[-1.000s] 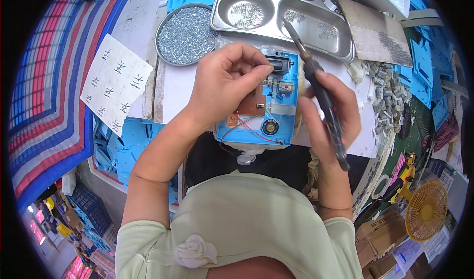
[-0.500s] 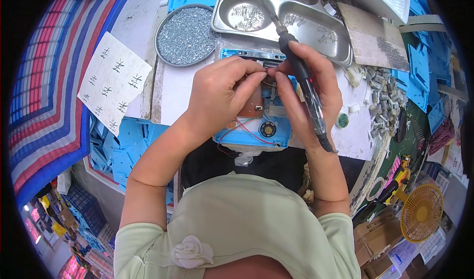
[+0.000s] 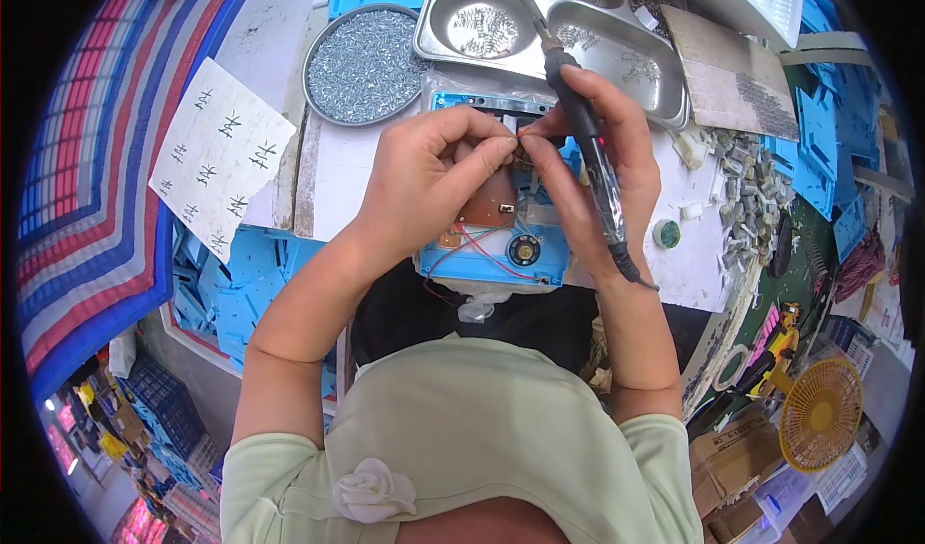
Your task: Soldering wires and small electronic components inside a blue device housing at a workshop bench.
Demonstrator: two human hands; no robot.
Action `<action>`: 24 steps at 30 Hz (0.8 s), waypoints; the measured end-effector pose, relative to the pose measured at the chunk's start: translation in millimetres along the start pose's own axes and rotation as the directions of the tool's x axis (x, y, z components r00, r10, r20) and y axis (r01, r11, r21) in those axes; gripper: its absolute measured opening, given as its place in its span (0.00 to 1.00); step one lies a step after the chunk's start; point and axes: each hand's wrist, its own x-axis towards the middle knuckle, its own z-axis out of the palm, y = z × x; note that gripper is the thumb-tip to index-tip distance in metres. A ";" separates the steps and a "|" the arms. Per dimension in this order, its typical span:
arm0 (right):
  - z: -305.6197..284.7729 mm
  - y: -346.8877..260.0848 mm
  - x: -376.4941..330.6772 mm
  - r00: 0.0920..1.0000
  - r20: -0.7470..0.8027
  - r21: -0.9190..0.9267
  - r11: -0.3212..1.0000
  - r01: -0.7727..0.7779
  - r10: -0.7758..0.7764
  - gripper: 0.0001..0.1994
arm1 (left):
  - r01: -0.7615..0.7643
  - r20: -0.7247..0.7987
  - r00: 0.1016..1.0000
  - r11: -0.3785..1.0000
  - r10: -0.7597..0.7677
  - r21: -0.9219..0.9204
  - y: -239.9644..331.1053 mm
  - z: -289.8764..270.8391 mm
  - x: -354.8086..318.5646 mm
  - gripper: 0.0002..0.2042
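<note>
A blue plastic case (image 3: 482, 268) lies open in front of me. Inside it are a brown circuit board (image 3: 488, 203), thin red wires (image 3: 475, 242) and a small round speaker (image 3: 523, 249). Over its upper part my left hand (image 3: 429, 180) is closed, thumb and forefinger pinching a thin wire. My right hand (image 3: 617, 173) grips a black soldering iron (image 3: 584, 120), tip pointing up and away from the case. Its thumb and forefinger also pinch at the wire, close to the left fingertips. The fingers hide the wire's ends.
A round dish of small metal pins (image 3: 364, 67) stands at the far left, beside a steel compartment tray (image 3: 540, 70) holding springs. Loose metallic pieces (image 3: 747, 202) are heaped at the right, near a small green-topped round container (image 3: 666, 234). A marked paper sheet (image 3: 222, 159) lies left.
Both hands stay over the case, with the right fingertips shifted slightly. The soldering iron has tilted a little, its tip moving up. More of the circuit board shows.
</note>
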 end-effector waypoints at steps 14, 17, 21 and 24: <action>-54.6 -6.3 -25.6 0.967 -0.086 -0.222 0.951 0.215 -0.238 0.21 | -0.258 -0.010 0.957 0.872 0.288 0.415 -0.5 7.3 -1.9 0.04; -65.9 -8.4 -36.3 0.966 -0.062 -0.183 0.954 0.236 -0.251 0.18 | -0.262 -0.013 0.955 0.860 0.298 0.438 -5.8 7.0 -1.5 0.04; -72.1 -7.0 -44.1 0.958 0.061 -0.164 0.944 0.286 -0.280 0.16 | -0.277 -0.016 0.948 0.846 0.319 0.455 -6.3 6.1 -0.4 0.04; -66.7 -4.4 -46.3 0.947 0.075 -0.121 0.940 0.318 -0.311 0.15 | -0.278 -0.016 0.948 0.851 0.318 0.446 -8.2 6.6 -0.2 0.03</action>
